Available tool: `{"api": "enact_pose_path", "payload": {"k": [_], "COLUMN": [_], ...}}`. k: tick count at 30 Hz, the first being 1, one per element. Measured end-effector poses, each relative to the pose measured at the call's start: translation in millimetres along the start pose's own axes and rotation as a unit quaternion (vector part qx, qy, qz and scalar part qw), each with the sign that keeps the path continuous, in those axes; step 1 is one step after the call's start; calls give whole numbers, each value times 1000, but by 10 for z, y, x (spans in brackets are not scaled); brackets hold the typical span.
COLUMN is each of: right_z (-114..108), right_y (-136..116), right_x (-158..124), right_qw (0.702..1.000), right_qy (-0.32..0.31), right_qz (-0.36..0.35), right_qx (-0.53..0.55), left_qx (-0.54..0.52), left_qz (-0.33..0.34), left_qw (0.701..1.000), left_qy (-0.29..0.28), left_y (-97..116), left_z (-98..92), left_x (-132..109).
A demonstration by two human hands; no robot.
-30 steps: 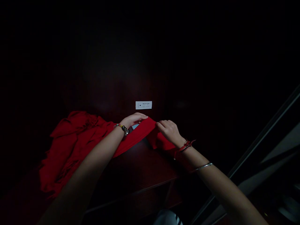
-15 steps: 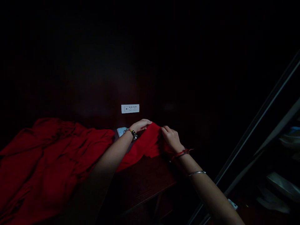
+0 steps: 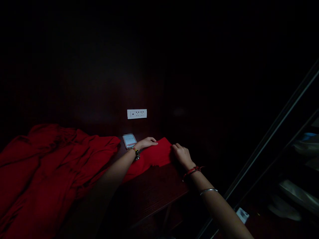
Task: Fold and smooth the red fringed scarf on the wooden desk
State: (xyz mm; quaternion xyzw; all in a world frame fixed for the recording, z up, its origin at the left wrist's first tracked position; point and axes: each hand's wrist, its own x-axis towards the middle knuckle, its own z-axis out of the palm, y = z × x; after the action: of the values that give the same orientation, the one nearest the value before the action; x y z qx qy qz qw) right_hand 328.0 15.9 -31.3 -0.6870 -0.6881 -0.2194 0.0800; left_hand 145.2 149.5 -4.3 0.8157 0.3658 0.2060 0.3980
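Head view, as I follow it from afar: a red cloth [image 3: 159, 152] spreads across a dark wooden desk [image 3: 153, 187], rumpled in a heavy pile toward the left, its narrower, flatter end reaching toward the desk's right edge between two bare hands. The left hand [image 3: 149, 142] rests at the cloth's far side, fingers stretched out; whether they grip it, I cannot tell from my end. The right hand [image 3: 181, 154] pinches the cloth's right end, fingers curled. A beaded bracelet [image 3: 137, 153] circles the left wrist; a red cord [image 3: 194, 170] and a silver bangle [image 3: 208, 190] ring the right arm. Near the desk's back edge, just beside the left wrist, I make out a phone [image 3: 130, 141] with its screen lit, below a white socket plate [image 3: 137, 114] on the dark wall. At far right, pale items [image 3: 299, 196] blur in shadow.
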Motion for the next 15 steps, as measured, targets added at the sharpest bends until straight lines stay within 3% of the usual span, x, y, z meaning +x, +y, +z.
{"api": "enact_pose_path", "payload": {"k": [7,11,15], "right_z": [-189,-109,58], "right_y": [-2,0,40], "right_x": [133,137,48], "right_qw": [998,1000,1000], "right_qy": [57,12,-19], "right_qz": [16,-21,-20], "right_qx": [18,-2,-15], "left_qx": [-45,24,17], "left_qz": [47,-6,-7], "left_qw": [998,1000,1000], "left_qy": [14,-16,-19], "left_y": [197,-45,-295], "left_z": [-282,-141,15], "left_x": [-184,-361,-569]}}
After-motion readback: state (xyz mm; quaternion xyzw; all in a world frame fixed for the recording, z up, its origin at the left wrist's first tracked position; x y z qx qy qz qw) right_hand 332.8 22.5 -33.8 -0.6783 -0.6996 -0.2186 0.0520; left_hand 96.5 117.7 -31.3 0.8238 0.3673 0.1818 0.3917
